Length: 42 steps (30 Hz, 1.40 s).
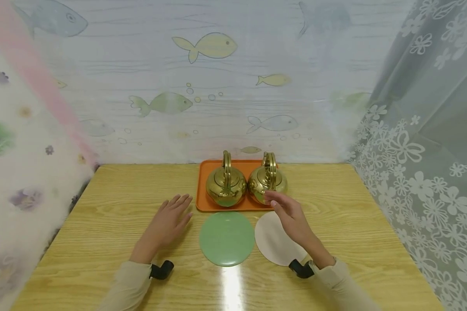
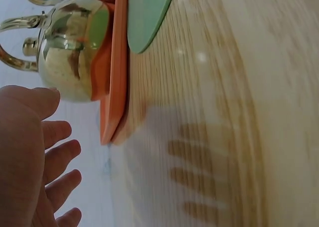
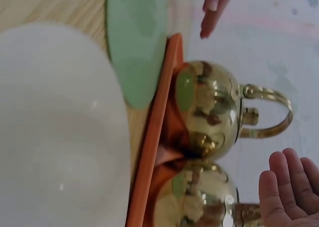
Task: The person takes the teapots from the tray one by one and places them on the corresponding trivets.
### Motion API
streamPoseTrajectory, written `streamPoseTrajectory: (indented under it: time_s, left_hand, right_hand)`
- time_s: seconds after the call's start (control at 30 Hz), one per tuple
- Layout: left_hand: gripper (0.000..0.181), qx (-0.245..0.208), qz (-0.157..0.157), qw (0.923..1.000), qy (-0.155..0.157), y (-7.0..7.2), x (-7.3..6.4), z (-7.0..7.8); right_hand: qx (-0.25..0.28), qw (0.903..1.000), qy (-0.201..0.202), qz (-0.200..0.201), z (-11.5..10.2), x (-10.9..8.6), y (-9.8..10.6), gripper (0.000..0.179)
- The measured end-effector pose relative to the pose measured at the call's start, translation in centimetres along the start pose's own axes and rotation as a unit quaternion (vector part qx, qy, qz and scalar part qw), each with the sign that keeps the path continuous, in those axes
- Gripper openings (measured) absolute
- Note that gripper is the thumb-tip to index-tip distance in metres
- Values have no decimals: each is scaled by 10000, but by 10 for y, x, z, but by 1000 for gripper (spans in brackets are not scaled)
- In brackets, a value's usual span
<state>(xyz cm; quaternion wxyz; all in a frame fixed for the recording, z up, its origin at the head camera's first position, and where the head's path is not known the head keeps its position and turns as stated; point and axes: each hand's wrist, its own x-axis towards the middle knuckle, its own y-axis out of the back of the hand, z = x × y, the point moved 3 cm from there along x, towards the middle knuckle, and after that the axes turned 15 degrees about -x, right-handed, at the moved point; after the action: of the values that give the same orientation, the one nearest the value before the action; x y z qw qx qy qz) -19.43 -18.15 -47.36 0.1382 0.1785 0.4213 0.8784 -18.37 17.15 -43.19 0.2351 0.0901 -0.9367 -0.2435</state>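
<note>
Hovering with right hand loose, empty, close to right kettle at 11 o'clock; poising left hand, splayed, empty, farther from left kettle at 2 o'clock.

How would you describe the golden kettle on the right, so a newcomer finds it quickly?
On the wooden table, an orange tray lies at the far edge. It bears a matching pair. Choose the right kettle, partly hidden by the right hand in the head view; the left kettle stands behind the green disc.
</note>
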Motion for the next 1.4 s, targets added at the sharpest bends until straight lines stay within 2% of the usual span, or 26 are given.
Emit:
streamPoseTrajectory:
  time_s: [0.23, 0.43, 0.57, 0.83, 1.0, 1.2, 1.4]
  left_hand:
    - [50, -3, -61, 9999, -81, -9, 12, 5]
    - [48, -33, 17, 9999, -150, -12, 23, 6]
    - [46, -85, 94, 9998, -181, -14, 28, 6]
    - [48, -284, 82, 9996, 18, -18, 36, 1]
    - [51, -471, 24, 9988, 123, -18, 41, -6]
    - [55, -676, 81, 9976, 109, -17, 44, -14]
    - [56, -785, 91, 9968, 82, -21, 45, -17]
  right_hand:
    - [636, 9974, -335, -114, -3, 23, -20, 37]
    - [960, 9922, -798, -31, -4, 49, -36, 41]
    - [1071, 9896, -959, 62, -4, 65, -44, 41]
    - [1315, 9853, -1088, 79, -7, 89, -53, 41]
    - [1658, 9780, -1269, -9, -10, 101, -58, 44]
    - [2299, 9627, -1424, -125, -10, 110, -65, 44]
    - [2397, 9582, -1558, -82, -10, 115, -70, 43]
